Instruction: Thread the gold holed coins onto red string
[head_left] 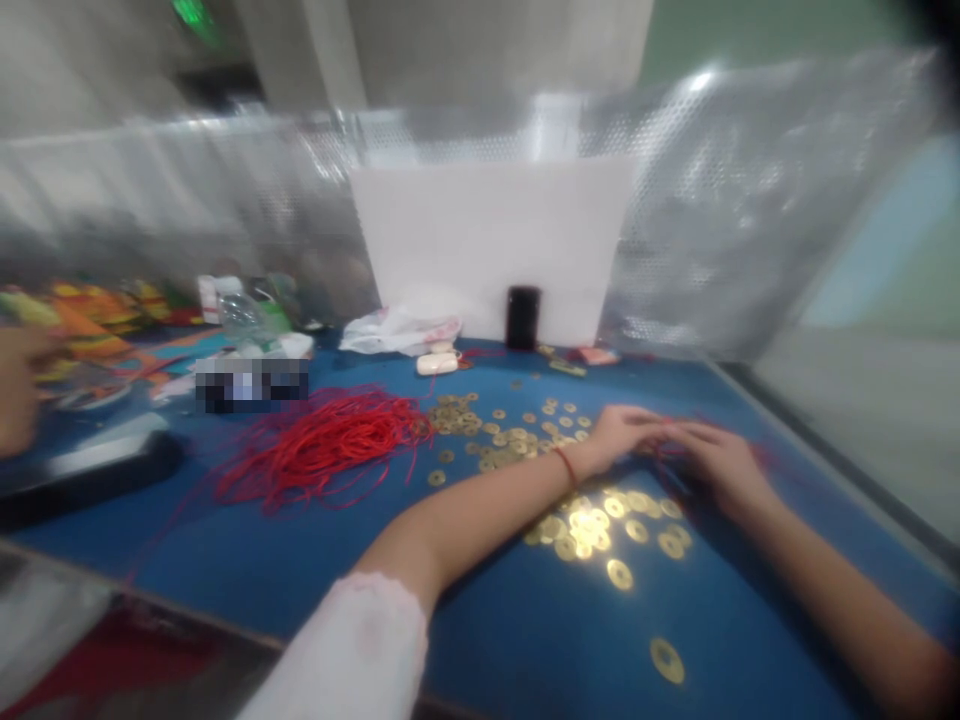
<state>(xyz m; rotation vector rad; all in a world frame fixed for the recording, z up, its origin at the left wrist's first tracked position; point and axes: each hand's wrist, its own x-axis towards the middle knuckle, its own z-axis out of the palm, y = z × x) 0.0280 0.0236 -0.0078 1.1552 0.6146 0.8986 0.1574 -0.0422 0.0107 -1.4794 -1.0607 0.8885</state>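
At the right side of the blue table, my left hand (621, 436) reaches across and meets my right hand (721, 468) fingertip to fingertip. Both are closed in a pinch on thin red cord (666, 426), partly hidden by the fingers and smeared by motion. More red strands trail behind and below my right hand. Brass-coloured coins with centre holes (589, 525) lie scattered below my hands, and more coins (517, 440) spread beyond my left forearm. One single coin (667, 660) sits apart near the front. Left of the coins is a loose heap of red cords (337, 440).
At the back, a black phone (523, 317) leans upright against a white board (487, 240). A white case (438, 363), a crumpled plastic bag (401, 328) and a clear bottle (238, 312) stand nearby. A dark object (97, 465) lies at left, beside another person's arm (16, 390).
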